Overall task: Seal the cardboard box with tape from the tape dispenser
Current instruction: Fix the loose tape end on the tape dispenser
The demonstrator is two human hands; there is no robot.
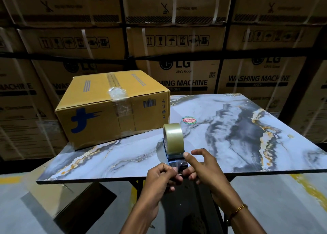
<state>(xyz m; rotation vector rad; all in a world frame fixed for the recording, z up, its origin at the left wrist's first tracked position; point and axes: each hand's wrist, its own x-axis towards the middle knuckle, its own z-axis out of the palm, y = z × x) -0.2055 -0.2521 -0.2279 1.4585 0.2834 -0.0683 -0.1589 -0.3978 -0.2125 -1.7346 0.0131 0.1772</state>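
A closed yellow-brown cardboard box [99, 110] with a blue logo stands on the far left of the marble-patterned table [238, 127]; old clear tape crosses its top seam and runs down its front. The tape dispenser [172, 140], a dark blue frame carrying a roll of clear tape, stands near the table's front edge. My left hand [161, 178] pinches the loose tape end at the dispenser's front. My right hand [201, 168] grips the dispenser's front end, its index finger resting by the frame.
Large strapped washing-machine cartons [185, 57] are stacked as a wall behind the table. A round red sticker [189, 120] lies on the tabletop beyond the dispenser. Flattened cardboard [58, 191] lies on the floor at lower left. Yellow floor markings run beside the table legs.
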